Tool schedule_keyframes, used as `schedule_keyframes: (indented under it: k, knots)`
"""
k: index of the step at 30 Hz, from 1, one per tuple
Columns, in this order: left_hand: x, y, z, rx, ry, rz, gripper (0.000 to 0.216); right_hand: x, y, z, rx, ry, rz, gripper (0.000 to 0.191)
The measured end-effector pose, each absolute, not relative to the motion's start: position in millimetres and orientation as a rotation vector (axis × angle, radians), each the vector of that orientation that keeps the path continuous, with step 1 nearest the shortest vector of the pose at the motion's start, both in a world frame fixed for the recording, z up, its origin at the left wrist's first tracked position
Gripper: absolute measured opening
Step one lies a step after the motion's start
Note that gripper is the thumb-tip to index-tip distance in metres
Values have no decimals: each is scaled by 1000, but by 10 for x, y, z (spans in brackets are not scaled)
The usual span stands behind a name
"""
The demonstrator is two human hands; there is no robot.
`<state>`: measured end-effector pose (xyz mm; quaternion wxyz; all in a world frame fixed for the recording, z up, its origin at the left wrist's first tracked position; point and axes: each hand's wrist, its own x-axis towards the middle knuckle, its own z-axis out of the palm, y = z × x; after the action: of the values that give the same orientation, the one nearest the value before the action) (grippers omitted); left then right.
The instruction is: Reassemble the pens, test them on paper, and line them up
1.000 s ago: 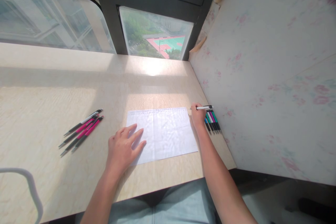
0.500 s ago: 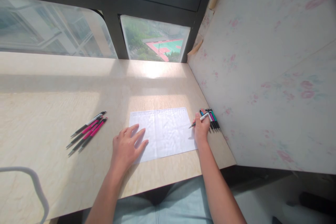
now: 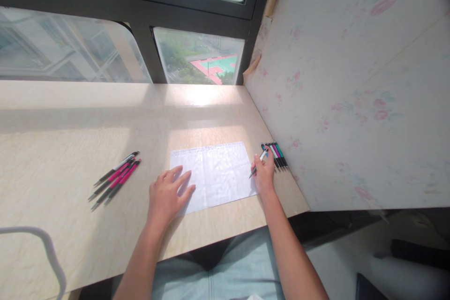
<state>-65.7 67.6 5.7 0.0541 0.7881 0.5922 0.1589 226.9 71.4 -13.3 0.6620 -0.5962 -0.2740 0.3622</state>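
Note:
A white sheet of paper (image 3: pixel 218 171) lies on the pale wooden desk (image 3: pixel 70 150). My left hand (image 3: pixel 168 195) rests flat on the sheet's left edge, fingers spread. My right hand (image 3: pixel 264 172) is closed on a white-and-black pen (image 3: pixel 258 163), whose tip points down-left at the sheet's right edge. Just right of that hand, several pens (image 3: pixel 277 154) in blue, pink, green and white lie side by side by the wall panel. Another group of pens (image 3: pixel 115 179), pink and white with black tips, lies to the left of the sheet.
A floral-patterned panel (image 3: pixel 351 93) walls off the desk's right side. Dark-framed windows (image 3: pixel 140 23) run along the back. A thin grey curved tube (image 3: pixel 45 243) shows at the lower left. My lap in light trousers (image 3: pixel 225 272) is below the desk's front edge.
My right hand lifted a pen from the group by the wall, turned it tip-down and brought it to the sheet's right edge. My left hand stayed on the paper.

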Motion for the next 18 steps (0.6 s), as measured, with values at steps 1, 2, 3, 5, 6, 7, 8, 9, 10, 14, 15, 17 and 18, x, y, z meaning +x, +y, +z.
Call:
schedule_keyframes:
  k: [1,2,3,5,6,7,8,9,10,14,15,17,18]
  knots:
    - [-655,675,63,2394,1798,478,36,2270,716,-141,-1345,-619,809,71]
    - [-655,675,68,2393,1797,475,36,2270,719,-150,-1344,-615,798,71]
    - [-654,676,72,2391,1796,477,36,2268,723,-158,-1346,-608,788,73]
    - [-653,678,78,2381,1791,485,36,2257,730,-171,-1358,-598,778,76]
    - [-653,680,79,2374,1789,493,36,2251,734,-176,-1364,-607,779,78]
    - [-654,682,79,2368,1784,503,35,2248,737,-179,-1373,-628,780,78]
    - [-656,684,78,2362,1779,513,35,2250,738,-180,-1391,-661,776,78]
    - [-658,687,75,2356,1774,525,35,2260,736,-179,-1427,-704,759,78]
    - [-661,689,71,2353,1768,534,35,2281,732,-174,-1485,-757,727,77]
    - [-670,692,45,2359,1763,546,35,2470,684,-106,-1900,-1096,439,64]
    - [-671,692,39,2367,1765,541,36,2528,667,-76,-2009,-1213,356,58]
    - [-672,691,30,2384,1772,528,36,2626,635,-13,-2199,-1387,207,47]
    - [-672,691,29,2390,1777,521,36,2660,619,17,-2275,-1450,157,43]
